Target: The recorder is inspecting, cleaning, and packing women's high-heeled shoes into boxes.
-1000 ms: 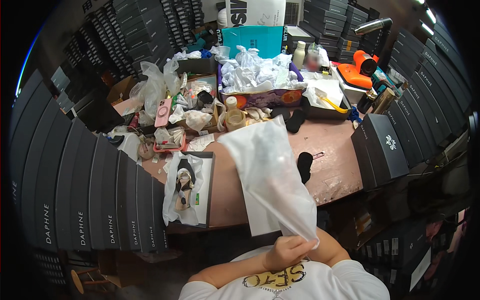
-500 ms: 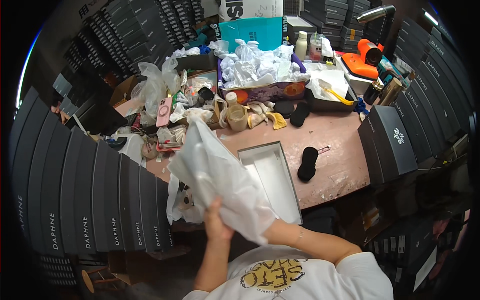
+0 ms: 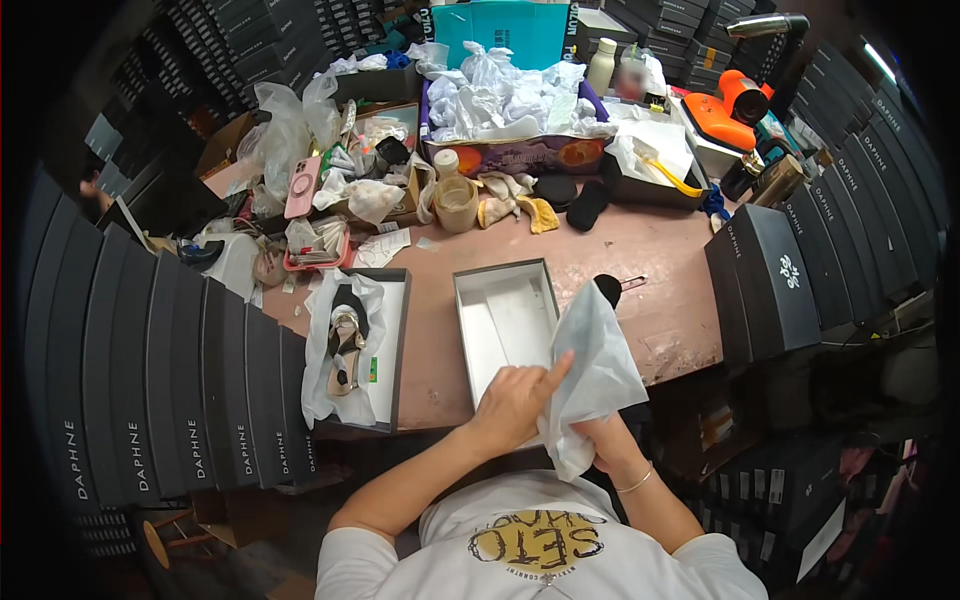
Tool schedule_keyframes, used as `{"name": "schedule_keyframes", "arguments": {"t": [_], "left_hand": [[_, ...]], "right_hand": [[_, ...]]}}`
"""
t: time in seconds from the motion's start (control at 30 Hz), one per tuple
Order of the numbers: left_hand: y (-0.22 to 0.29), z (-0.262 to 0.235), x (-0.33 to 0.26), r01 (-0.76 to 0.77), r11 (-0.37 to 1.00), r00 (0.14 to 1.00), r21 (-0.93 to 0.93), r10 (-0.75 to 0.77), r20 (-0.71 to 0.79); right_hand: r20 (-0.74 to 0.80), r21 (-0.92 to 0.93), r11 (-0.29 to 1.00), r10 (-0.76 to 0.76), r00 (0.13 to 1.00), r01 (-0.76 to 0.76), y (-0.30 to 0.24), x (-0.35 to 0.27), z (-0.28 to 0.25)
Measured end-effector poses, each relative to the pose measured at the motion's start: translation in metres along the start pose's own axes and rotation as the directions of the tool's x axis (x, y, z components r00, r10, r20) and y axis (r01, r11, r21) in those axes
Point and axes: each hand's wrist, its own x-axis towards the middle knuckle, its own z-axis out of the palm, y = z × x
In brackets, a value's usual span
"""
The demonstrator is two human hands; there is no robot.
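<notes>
A crumpled, folded piece of white wrapping paper [image 3: 592,362] hangs between my hands over the table's front edge. My left hand [image 3: 512,405] is closed on its left side, the index finger stretched along the paper. My right hand [image 3: 606,442] grips the paper low on the right, with its fingers partly hidden. Whether anything lies inside the paper, I cannot tell. Just left of it is an open shoebox [image 3: 463,325] with a white inside. Farther left, a black and gold strappy sandal [image 3: 346,345] lies on white paper in another open shoebox [image 3: 398,345].
Stacks of dark shoeboxes [image 3: 160,370] rise at left and right [image 3: 765,285]. At the back stand a purple box [image 3: 520,157] heaped with crumpled paper, a jar [image 3: 456,200], a pink phone [image 3: 303,187] and an orange device [image 3: 720,120]. A black padded object [image 3: 608,288] pokes out behind the paper.
Both hands have carried the paper rightward, from the left side to the right of the middle box. The paper is now bunched smaller, and the box with the sandal is uncovered.
</notes>
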Motion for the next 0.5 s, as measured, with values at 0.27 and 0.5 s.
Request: {"name": "schedule_keyframes", "arguments": {"t": [0.27,0.5], "left_hand": [[-0.083,0.063,0.016,-0.392,0.789,0.905,0.473,0.240,0.350],[-0.090,-0.008,0.058,-0.110,0.989,0.889,0.103,0.144,-0.435]], "right_hand": [[-0.182,0.049,0.949,-0.298,0.937,0.311,-0.065,-0.031,-0.060],[-0.103,0.004,0.926,-0.374,0.922,0.376,-0.056,-0.008,-0.045]]}}
